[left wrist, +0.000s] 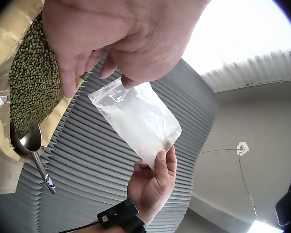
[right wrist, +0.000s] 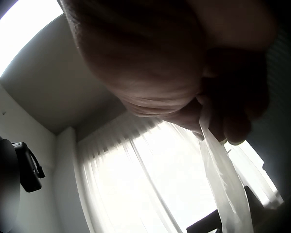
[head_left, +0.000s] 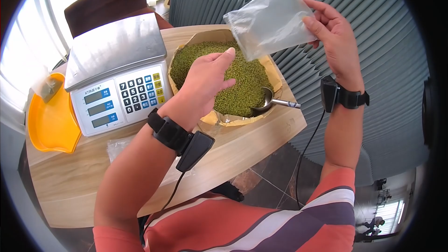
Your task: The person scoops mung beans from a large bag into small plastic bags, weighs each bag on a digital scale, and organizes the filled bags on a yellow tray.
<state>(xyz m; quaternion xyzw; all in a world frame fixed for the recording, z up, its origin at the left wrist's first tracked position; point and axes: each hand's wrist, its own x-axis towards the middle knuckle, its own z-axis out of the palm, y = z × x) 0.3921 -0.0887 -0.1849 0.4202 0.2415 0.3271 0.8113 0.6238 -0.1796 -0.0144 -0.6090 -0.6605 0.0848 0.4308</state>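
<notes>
A clear plastic bag [head_left: 268, 21] hangs from the right hand [head_left: 333, 37], whose thumb and fingers pinch one end of it. In the left wrist view the same bag [left wrist: 138, 116] looks flat, and the right hand [left wrist: 152, 187] grips its lower corner. Over the green beans [head_left: 242, 86] in the paper sack, the left hand [head_left: 200, 81] is held with loosely bent fingers and nothing in them. A metal scoop [head_left: 266, 100] rests in the beans at the sack's right edge. In the right wrist view the bag [right wrist: 225, 184] dangles below the dark right hand [right wrist: 184, 73].
A scale [head_left: 116, 56] with a steel plate stands left of the sack. An orange tray [head_left: 53, 121], with a small bag [head_left: 48, 88] at its upper end, is at the far left. Another clear bag [head_left: 117, 147] lies on the wooden table [head_left: 74, 182]. A brown chair [head_left: 109, 4] stands behind.
</notes>
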